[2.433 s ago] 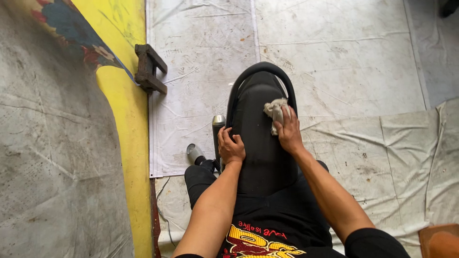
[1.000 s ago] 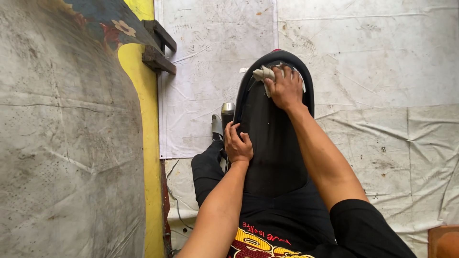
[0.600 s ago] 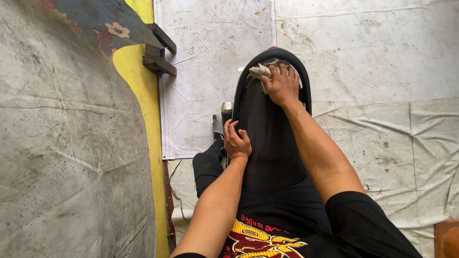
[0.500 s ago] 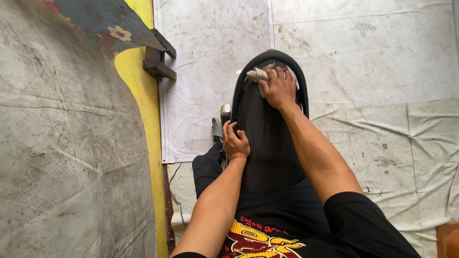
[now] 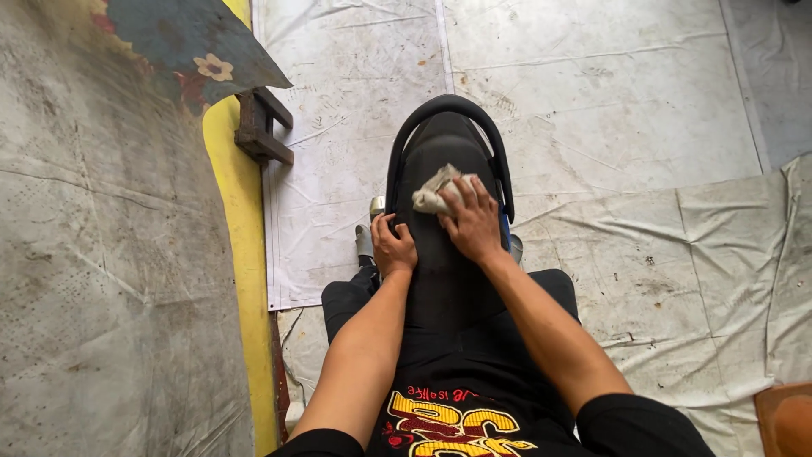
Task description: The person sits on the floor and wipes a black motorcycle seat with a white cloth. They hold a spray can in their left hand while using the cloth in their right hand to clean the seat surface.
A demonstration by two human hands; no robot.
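Right hand (image 5: 474,224) has come back from the far rim of the black seat (image 5: 444,279) toward its middle, bringing the grey rag (image 5: 436,193) with it. Fingers are bent over the rag, pressing it flat on the seat's upper surface, rag bunched under the fingertips just short of the black grab rail (image 5: 448,106) that loops round the seat's far end. Left hand (image 5: 393,247) sits on the seat's left edge, fingers curled and gripping the side. Whole seat rests lengthwise on the person's lap. Left of the seat: wooden block (image 5: 262,127) on a yellow board (image 5: 233,254). White tarp (image 5: 592,101) lies beneath and beyond the seat.
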